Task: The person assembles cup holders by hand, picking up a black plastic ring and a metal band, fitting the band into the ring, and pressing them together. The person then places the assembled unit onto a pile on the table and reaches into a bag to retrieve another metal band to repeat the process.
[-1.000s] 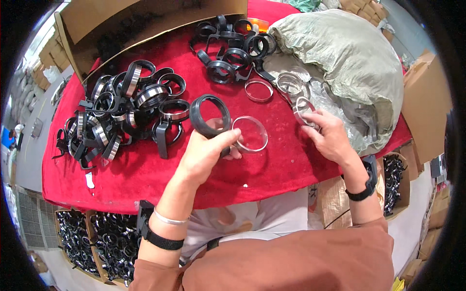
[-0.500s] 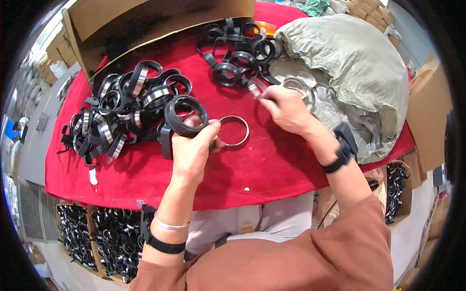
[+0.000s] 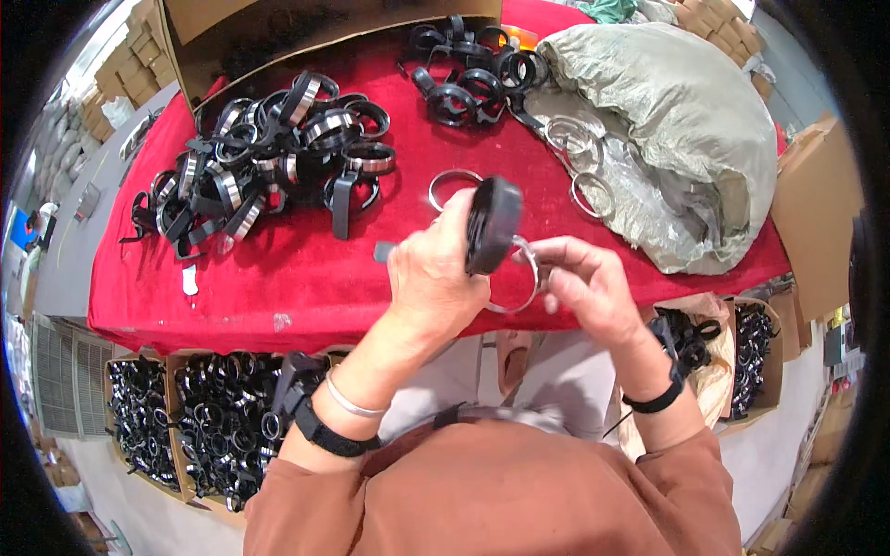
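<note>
So, red cloth-covered desk carries everything. Big pale grey woven sack slumped at its right, brown cardboard box along the back. Large pile of black plastic ring clamps with silver bands on the left; smaller cluster of black plastic ring clamps back-centre, near the sack.

Left hand is clamped round a thick black plastic ring, raised above the desk and turned nearly edge-on; fingertips hidden behind the palm. Right hand, just beside it, looks pinched on a thin silver ring at its right-hand edge; exact fingertip contact blurred. That ring hangs tilted between the hands, just below and right of the black one; touching or not, can't tell. One loose thin silver ring lies on the desk behind the left hand, part hidden; another sits by the sack mouth.

Handling, my judgement: grip the black ring by its outer wall, thumb clear of the opening. Pinch the silver ring lightly by the edge; it looks thin, so a hard squeeze could push it oval. Bring both faces parallel before any contact, then press evenly round the rim; a tilted ring would probably jam or scratch.
</note>
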Tool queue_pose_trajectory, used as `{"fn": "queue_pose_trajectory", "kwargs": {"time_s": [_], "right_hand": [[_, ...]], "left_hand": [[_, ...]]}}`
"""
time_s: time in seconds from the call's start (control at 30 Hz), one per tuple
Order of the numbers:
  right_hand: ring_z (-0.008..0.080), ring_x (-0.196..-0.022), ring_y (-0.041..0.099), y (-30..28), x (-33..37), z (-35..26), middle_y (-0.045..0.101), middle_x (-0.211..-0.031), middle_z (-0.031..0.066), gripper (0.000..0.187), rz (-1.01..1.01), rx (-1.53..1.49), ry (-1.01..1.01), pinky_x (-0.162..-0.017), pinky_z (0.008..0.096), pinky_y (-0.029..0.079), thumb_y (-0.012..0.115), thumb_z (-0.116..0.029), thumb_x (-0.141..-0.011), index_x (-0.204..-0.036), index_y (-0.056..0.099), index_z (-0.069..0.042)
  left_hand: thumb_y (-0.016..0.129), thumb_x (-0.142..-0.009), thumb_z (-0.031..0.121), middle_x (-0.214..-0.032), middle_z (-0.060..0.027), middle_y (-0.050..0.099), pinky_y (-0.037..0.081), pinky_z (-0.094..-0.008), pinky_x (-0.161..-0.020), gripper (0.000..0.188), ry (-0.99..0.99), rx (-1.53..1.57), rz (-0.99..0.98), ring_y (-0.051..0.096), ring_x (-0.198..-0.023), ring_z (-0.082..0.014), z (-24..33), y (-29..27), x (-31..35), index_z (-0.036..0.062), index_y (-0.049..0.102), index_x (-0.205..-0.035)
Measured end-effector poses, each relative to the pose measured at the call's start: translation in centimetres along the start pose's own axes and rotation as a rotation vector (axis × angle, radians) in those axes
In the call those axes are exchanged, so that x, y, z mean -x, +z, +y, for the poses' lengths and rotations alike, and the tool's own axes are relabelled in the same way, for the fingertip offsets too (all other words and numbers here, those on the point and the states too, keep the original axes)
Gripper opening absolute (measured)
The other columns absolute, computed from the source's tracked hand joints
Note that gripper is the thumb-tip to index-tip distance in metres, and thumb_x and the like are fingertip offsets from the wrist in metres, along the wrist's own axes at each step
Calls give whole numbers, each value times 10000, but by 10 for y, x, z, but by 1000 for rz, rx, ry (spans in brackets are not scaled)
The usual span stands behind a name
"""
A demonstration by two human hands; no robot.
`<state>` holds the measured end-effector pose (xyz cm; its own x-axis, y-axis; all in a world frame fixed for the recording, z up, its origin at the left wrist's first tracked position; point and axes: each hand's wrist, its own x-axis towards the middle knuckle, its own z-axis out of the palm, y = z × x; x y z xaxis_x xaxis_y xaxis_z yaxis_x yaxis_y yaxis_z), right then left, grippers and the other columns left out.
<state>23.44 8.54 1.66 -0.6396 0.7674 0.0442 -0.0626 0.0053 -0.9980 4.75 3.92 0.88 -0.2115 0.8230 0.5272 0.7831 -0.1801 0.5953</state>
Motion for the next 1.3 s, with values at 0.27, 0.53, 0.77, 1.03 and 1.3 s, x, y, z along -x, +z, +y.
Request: {"fn": "queue_pose_trajectory", "kwargs": {"time_s": [0.27, 0.53, 0.77, 1.03, 1.3], "right_hand": [[101, -655, 582, 8, 2, 16, 628, -854, 74, 171, 75, -162, 4, -570, 239, 505, 586, -112, -914, -1016, 583, 26], [148, -808, 600, 6, -2, 53, 599, -1030, 132, 178, -135, -721, -178, -707, 306, 527, 477, -112, -960, -1088, 524, 2], [219, -995, 555, -5, -1, 40, 526, -1202, 159, 565, 203, 308, -391, -848, 336, 480, 686, -62, -746, -1260, 467, 20], [369, -1000, 505, 9, -33, 6, 498, -1137, 194, 721, 45, 1193, -781, -866, 429, 448, 723, -63, -566, -1246, 494, 2], [365, -947, 532, 6, -32, -11, 517, -1068, 194, 668, 38, 1305, -802, -818, 421, 472, 746, -90, -560, -1179, 525, 26]], "left_hand": [[585, -849, 7, -1094, -141, 627, 534, -301, -751, 412, -192, 789, 59, 634, -984, -223, -9, -10, 13, -23, 459, -1240], [589, -855, 84, -1033, -173, 636, 538, -293, -679, 414, -552, 1205, -142, 657, -913, -255, -9, -4, 14, -37, 469, -1232], [587, -839, -23, -870, -79, 596, 494, -230, -638, 466, -275, 872, -136, 600, -742, -118, -21, 9, 11, -74, 426, -1274], [600, -833, -14, -846, -68, 607, 488, -226, -602, 450, -390, 928, -210, 596, -693, -105, -20, 9, 1, -71, 443, -1251], [595, -860, 395, -1131, -131, 568, 535, -251, -611, 657, -497, 1198, -321, 603, -907, -164, -26, -7, -4, 13, 373, -1346]]}}
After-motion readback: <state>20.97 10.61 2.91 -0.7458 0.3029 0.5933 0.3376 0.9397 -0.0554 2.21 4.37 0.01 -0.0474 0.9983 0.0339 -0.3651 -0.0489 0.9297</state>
